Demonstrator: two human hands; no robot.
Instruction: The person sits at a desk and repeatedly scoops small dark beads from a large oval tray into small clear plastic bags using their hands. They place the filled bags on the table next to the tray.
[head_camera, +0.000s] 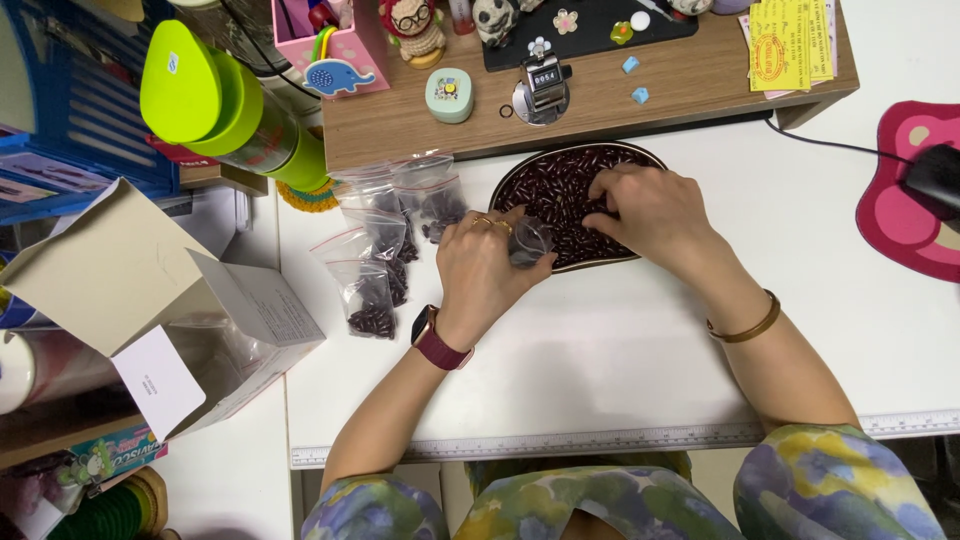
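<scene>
Head view, looking straight down at your white desk (620, 340). Your left hand (480, 270) is closed around a small clear bag (528, 240), holding it at the near left edge of the dark oval tray (505, 180). Your right hand (650, 210) rests on the dark red beans (555, 185) in the tray, fingers curled down into the heap; whether they pinch any beans, you cannot tell from here.

Step in hand, by the look of it: picking up beans to fill the bag. Next move calls for a short carry left from heap to bag mouth, with the bag kept open and steady.

Bag sits between your two hands, touching the left, just beside the right. Filled bags (385, 250) lie in a cluster left of the tray, near your left wrist. Hand tally counter (543, 88) on the wooden shelf (690, 75) beyond.
</scene>
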